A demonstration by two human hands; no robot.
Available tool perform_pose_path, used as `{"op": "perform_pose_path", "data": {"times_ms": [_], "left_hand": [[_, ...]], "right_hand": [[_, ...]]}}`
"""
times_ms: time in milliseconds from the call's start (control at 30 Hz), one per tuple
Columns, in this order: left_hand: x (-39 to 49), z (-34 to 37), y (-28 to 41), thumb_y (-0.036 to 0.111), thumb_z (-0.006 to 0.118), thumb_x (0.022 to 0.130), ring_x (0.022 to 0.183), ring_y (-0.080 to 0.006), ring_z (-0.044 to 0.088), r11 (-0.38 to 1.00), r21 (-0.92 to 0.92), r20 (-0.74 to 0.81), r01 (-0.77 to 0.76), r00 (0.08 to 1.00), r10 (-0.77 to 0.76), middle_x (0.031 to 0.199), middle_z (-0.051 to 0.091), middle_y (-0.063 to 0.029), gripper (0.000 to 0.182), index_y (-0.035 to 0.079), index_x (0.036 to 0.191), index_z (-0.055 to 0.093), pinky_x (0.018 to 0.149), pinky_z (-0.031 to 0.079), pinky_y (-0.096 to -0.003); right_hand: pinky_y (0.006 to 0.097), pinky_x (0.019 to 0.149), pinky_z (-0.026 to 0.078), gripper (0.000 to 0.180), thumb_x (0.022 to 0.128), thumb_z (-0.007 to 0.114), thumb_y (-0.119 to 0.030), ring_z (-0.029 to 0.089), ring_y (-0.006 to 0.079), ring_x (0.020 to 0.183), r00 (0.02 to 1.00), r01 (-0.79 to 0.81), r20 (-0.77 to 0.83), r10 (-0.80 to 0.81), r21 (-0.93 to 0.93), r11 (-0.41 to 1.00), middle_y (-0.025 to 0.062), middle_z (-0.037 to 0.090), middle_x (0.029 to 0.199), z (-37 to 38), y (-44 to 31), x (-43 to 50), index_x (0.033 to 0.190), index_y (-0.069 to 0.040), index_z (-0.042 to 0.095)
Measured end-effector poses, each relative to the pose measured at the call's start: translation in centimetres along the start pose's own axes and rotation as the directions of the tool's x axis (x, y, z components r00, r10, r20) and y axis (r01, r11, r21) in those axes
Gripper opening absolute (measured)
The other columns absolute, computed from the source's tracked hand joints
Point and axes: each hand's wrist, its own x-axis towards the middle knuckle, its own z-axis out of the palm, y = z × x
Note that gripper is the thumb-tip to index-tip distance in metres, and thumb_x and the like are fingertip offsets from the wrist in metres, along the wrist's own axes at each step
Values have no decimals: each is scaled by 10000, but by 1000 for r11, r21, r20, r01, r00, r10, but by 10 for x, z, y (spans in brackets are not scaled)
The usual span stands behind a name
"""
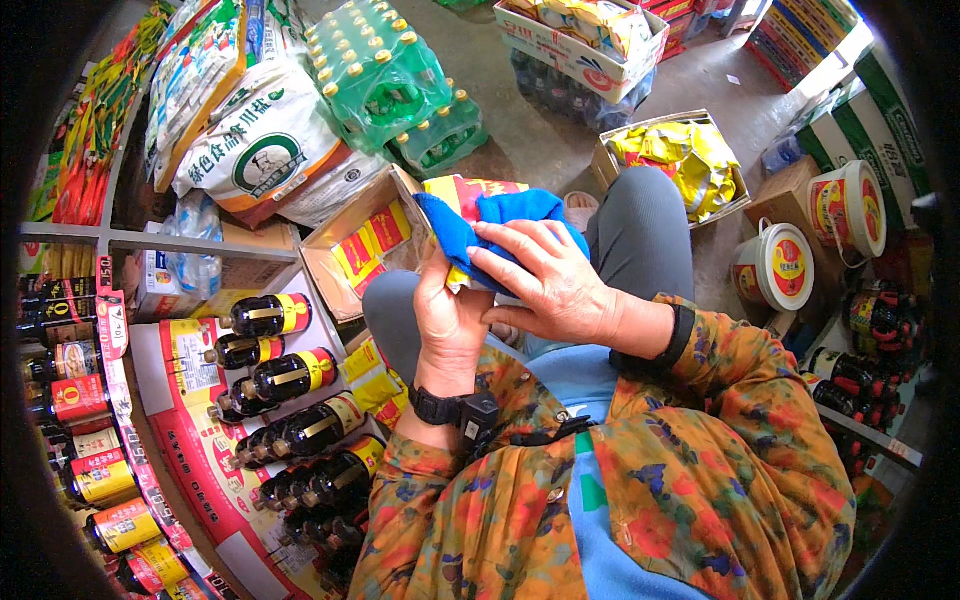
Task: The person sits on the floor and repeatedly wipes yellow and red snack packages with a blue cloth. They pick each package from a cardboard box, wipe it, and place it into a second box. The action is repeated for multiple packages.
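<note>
Just above my lap, my left hand (450, 319) grips the near left side of a yellow, red and white printed packet (459, 189). A blue cloth (444, 222) is draped over the packet and hides most of it. My right hand (559, 281) lies on top with its fingers spread across the cloth, pressing it against the packet. To the left of the packet, an open cardboard box (334, 289) holds several red and yellow packets (373, 238). A second cardboard box (735, 210), beyond my right knee, contains crumpled-looking yellow packets (679, 161).
At left stand shelves of dark sauce bottles (292, 375). White sacks (262, 142) and shrink-wrapped green bottles (390, 82) are stacked beyond. A carton (559, 49) rests on packed dark bottles (570, 94). Lidded white buckets (776, 266) and more bottles (840, 382) flank me at right.
</note>
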Motion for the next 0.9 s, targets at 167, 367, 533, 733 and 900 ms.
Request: {"op": "perform_pose_path", "data": {"times_ms": [167, 367, 533, 733, 900], "left_hand": [[1, 10, -5, 242, 494, 1041, 1166, -218, 601, 982, 155, -69, -107, 991, 118, 1260, 631, -87, 350, 57, 1333, 546, 1041, 462, -401], [9, 16, -12, 252, 507, 1037, 1124, -204, 619, 978, 174, -116, -115, 984, 137, 1219, 654, -70, 316, 76, 1286, 589, 995, 486, -376], [4, 13, -11, 306, 507, 1036, 1152, -213, 586, 974, 222, -144, -40, 987, 74, 1259, 631, -73, 338, 103, 1298, 574, 998, 470, -454], [6, -8, 2, 382, 511, 1031, 1249, -230, 527, 780, 608, -87, -151, 963, 254, 1360, 550, -79, 385, 113, 1306, 521, 1023, 441, -439], [3, -36, 0, 527, 482, 1007, 1392, -278, 419, 971, 213, 36, 112, 992, -122, 1528, 416, -104, 654, 123, 1506, 360, 1168, 296, -474]], "right_hand": [[450, 912, 449, 613, 774, 768, -286, 581, 338, 1101, 996, -52, -74, 47, -70, 996, 154, 566, 1294, 4, -1, 6, 1297, -42, 562], [404, 790, 455, 482, 749, 747, -221, 602, 274, 982, 991, -93, -107, 82, -102, 990, 107, 624, 1111, 10, 2, 13, 1167, -24, 611], [391, 678, 469, 312, 730, 702, -102, 604, 264, 833, 984, -58, -171, 46, -62, 996, 70, 622, 909, 12, 20, 13, 1032, -60, 634], [263, 754, 501, 142, 964, 624, -110, 636, 90, 854, 812, -494, 157, 562, 699, 517, 75, 702, 885, -18, 33, 10, 1023, 11, 669], [251, 799, 512, 267, 1014, 596, -256, 620, 53, 894, 704, -513, 483, 521, 853, -98, -9, 701, 995, -34, 28, 12, 1094, -16, 680]]}}
